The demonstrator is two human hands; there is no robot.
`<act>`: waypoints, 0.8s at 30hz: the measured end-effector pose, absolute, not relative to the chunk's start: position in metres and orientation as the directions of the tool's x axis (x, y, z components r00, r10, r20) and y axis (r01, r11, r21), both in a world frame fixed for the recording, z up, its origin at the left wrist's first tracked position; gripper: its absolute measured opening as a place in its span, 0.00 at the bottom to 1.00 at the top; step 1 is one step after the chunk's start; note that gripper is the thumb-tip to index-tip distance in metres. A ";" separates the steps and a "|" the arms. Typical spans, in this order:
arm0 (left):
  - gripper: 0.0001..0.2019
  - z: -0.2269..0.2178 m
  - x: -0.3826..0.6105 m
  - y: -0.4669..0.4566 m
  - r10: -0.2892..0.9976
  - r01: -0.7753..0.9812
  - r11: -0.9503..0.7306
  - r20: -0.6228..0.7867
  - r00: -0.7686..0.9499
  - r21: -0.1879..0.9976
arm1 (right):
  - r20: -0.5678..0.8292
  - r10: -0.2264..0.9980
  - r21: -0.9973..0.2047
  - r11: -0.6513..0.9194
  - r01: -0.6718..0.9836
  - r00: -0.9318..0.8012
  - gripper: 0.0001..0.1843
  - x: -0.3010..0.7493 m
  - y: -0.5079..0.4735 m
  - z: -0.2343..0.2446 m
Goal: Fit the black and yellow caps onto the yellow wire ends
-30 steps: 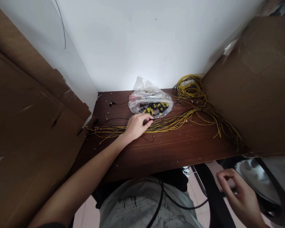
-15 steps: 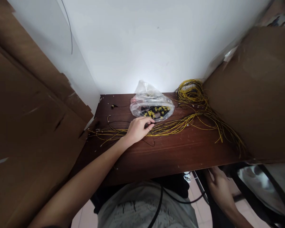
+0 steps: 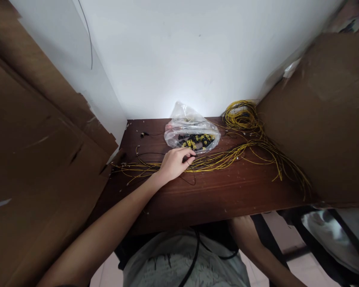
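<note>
My left hand rests over the wires at the middle of the table, thumb and fingers pinched on a thin black wire. Part of a dark wire loop hangs below that hand on the wood. Under and beside it runs a long bundle of yellow and black wires. Just beyond the fingertips lies an open clear plastic bag holding many small black and yellow connectors. My right hand is hidden beneath the table's front edge; only the forearm shows.
A coil of yellow and black wire lies at the back right of the brown table. A small dark connector on a wire sits at the back left. Cardboard walls stand left and right, a white wall behind.
My right hand has gone from beside the table's lower right leftward, under its front edge. The left hand stays in its pinch at the same spot.
</note>
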State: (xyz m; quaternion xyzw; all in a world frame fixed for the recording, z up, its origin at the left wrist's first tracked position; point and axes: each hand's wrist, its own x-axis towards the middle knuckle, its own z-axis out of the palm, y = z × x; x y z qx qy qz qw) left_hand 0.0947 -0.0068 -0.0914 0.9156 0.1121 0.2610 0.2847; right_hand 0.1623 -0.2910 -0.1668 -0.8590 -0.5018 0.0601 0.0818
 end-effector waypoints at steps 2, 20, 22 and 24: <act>0.07 -0.091 0.094 -0.007 0.353 0.054 -0.813 0.416 0.838 0.580 | -0.051 0.877 -0.272 -0.472 0.838 0.478 0.23 0.160 -0.280 -0.169; 0.07 -0.091 0.094 -0.007 0.341 0.053 -0.822 0.416 0.843 0.567 | -0.345 0.936 -0.534 -0.262 0.804 0.076 0.16 0.132 -0.266 -0.113; 0.07 -0.091 0.094 -0.008 0.341 0.053 -0.824 0.418 0.842 0.564 | -0.342 0.939 -0.640 -0.215 0.738 -0.024 0.15 0.134 -0.269 -0.101; 0.07 -0.091 0.094 -0.008 0.343 0.055 -0.824 0.418 0.841 0.564 | -0.337 0.939 -0.708 -0.209 0.675 -0.063 0.15 0.138 -0.272 -0.093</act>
